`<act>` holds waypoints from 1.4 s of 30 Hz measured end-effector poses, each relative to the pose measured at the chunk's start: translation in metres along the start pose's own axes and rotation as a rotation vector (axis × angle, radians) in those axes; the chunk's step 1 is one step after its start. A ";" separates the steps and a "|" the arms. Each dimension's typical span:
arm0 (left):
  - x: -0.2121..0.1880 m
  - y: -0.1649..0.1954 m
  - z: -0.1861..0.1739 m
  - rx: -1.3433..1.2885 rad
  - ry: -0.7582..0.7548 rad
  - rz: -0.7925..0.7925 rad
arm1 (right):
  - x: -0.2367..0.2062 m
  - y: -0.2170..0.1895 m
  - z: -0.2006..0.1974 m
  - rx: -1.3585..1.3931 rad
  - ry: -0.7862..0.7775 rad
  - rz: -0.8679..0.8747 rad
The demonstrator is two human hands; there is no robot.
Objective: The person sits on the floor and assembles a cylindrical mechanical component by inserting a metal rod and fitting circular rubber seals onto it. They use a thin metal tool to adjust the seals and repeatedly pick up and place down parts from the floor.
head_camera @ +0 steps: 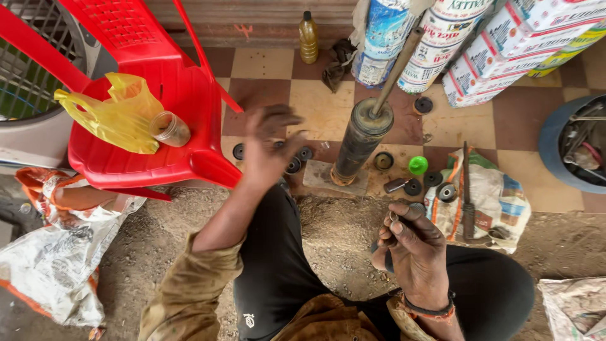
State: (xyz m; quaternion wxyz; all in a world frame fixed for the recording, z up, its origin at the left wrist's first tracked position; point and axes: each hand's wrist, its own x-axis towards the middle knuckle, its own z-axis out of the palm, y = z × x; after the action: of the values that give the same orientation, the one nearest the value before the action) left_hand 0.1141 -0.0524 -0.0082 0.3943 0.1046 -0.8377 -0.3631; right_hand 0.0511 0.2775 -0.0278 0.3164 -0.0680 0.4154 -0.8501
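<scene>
A red chair (158, 95) stood at ten o'clock, carrying a yellow bag (117, 117) and a small jar (169, 128). The left hand (268, 145), blurred, hung released above dark discs (297, 161) on the floor. The grimy cylinder (361, 139) rose at twelve o'clock. At four o'clock, the right hand (410, 243) pinched a small ring (392, 216).

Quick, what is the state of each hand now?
Left hand: blurred, open, holding nothing.
Right hand: closed on a small metal ring.

Head camera looks steeply down, close over the lap.
</scene>
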 end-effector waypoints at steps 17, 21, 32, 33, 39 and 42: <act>0.076 0.047 0.092 0.086 -0.163 0.037 | 0.014 -0.070 0.023 -0.104 -0.064 -0.260; 0.095 0.066 0.081 0.041 -0.128 0.067 | 0.030 -0.087 0.036 -0.143 -0.127 -0.358; 0.164 0.139 0.045 -0.136 -0.046 0.199 | 0.075 -0.127 0.081 -0.266 -0.169 -0.513; 0.168 0.144 0.042 -0.168 -0.030 0.211 | 0.077 -0.128 0.085 -0.275 -0.174 -0.513; 0.183 0.151 0.030 -0.466 0.105 0.227 | 0.100 -0.129 0.103 -0.410 -0.169 -0.590; 0.173 0.132 0.027 -0.689 0.201 0.211 | 0.119 -0.134 0.112 -0.515 -0.167 -0.662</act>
State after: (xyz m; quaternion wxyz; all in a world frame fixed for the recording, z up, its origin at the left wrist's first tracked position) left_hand -0.0065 -0.0236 0.1727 0.5220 -0.0858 -0.6297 -0.5689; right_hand -0.0657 0.1933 0.1273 0.0318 -0.3431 0.5431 -0.7657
